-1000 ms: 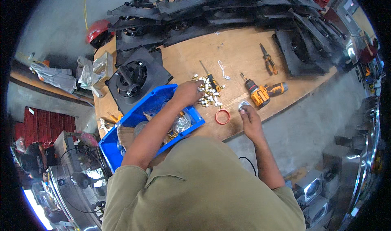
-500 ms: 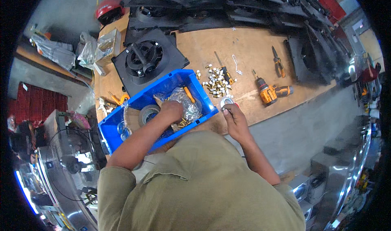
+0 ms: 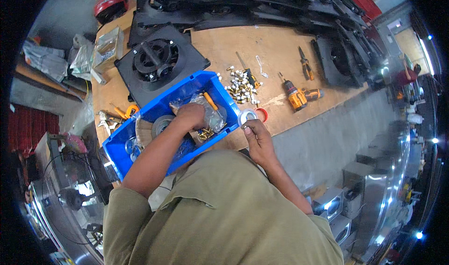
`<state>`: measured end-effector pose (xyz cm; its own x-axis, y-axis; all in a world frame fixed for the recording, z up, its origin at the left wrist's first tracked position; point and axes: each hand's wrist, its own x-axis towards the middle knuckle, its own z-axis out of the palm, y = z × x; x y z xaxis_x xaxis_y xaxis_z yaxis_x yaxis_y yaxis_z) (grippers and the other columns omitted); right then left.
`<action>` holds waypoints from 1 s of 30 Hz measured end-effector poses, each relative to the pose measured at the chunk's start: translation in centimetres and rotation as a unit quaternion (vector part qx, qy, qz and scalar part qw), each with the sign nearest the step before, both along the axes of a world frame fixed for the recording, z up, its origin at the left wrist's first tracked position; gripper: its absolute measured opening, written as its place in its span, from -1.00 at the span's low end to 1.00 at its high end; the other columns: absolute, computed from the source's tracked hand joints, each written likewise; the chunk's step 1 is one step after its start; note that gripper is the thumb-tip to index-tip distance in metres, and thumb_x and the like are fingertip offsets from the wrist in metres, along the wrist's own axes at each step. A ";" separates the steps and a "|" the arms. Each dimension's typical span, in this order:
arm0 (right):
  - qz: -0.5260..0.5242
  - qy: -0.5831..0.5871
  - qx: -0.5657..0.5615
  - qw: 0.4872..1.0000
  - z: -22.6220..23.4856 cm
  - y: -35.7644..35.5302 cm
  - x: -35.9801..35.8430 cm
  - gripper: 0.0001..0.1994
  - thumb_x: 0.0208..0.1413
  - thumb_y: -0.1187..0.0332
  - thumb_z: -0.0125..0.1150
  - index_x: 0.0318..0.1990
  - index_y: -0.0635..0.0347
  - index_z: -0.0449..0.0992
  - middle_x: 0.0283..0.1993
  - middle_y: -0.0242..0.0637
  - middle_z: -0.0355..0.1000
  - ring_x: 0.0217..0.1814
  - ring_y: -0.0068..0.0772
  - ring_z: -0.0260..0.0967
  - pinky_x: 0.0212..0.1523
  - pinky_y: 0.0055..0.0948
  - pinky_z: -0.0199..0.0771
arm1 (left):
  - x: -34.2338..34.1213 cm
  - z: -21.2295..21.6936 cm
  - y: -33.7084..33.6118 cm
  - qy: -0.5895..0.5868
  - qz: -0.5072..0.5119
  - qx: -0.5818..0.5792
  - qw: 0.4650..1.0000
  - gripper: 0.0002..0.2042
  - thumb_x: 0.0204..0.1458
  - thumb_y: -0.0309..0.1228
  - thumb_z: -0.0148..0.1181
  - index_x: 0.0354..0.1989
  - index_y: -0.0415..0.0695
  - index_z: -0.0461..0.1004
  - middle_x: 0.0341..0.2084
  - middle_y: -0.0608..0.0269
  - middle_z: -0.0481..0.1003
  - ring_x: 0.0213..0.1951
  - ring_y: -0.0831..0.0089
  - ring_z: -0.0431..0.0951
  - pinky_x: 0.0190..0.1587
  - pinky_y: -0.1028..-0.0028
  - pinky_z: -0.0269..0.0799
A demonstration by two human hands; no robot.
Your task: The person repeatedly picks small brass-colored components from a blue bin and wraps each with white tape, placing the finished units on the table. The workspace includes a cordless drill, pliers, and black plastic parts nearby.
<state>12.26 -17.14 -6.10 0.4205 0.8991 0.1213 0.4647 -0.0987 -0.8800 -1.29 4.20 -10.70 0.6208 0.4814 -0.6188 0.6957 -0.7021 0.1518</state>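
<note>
My left hand (image 3: 191, 116) reaches into the blue plastic bin (image 3: 115, 151), against a clear plastic bag (image 3: 215, 121); its fingertips are hidden. Small brass-coloured pieces (image 3: 205, 134) lie beside the bag, and an orange handle (image 3: 210, 101) sits by the bin's far wall. A grey roll (image 3: 162, 123) lies in the bin near my left wrist. Just off the bin's right corner, my right hand (image 3: 258, 141) is closed, thumb against forefinger; what it pinches is too small to name. Past its fingertips are a round whitish container (image 3: 242, 118) and a red ring-shaped lid (image 3: 263, 115).
Brass-and-white fittings (image 3: 241, 87) lie heaped behind the bin, beside a screwdriver (image 3: 253, 79). Farther right are an orange-black cordless drill (image 3: 295, 98) and pliers (image 3: 306, 65). A black fan housing (image 3: 131, 73) stands behind the bin; more black housings (image 3: 224, 17) line the back.
The view has shifted, so the table sits farther left. The red lid now shows fully beside my right hand. My left hand stays in the bin, and more brass-coloured pieces show below it.
</note>
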 end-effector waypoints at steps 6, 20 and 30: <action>-0.007 -0.028 0.057 0.998 2.2 1.1 0.4 -0.90 0.26 0.45 0.04 -0.17 0.27 0.44 -0.20 -0.19 0.39 -0.13 -0.30 0.36 -0.02 -0.39 0.34 | -0.6 6.9 -0.8 -0.399 0.108 -0.242 0.878 -0.79 -0.03 -0.37 0.34 -0.41 -0.22 0.43 -0.51 0.24 0.51 -0.46 0.40 0.53 -0.33 0.43 0.51; 0.014 -0.067 0.089 0.994 5.0 5.7 -0.1 -0.88 0.19 0.42 0.14 -0.16 0.23 0.49 -0.16 -0.07 0.40 -0.06 -0.07 0.38 -0.02 -0.26 0.35 | -0.2 7.5 -2.0 -0.512 0.170 -0.521 0.662 -0.76 0.03 -0.56 0.31 -0.19 -0.22 0.36 -0.31 0.23 0.52 -0.33 0.53 0.55 -0.30 0.51 0.53; 0.089 0.059 0.110 0.988 4.6 5.8 -0.2 -0.84 0.22 0.39 0.12 -0.11 0.21 0.52 -0.01 -0.07 0.35 0.11 -0.19 0.30 0.13 -0.28 0.27 | -0.8 8.9 -1.4 -0.498 0.196 -0.582 0.613 -0.62 0.03 -0.55 0.32 -0.07 -0.19 0.25 -0.37 0.07 0.59 -0.39 0.48 0.58 -0.31 0.49 0.52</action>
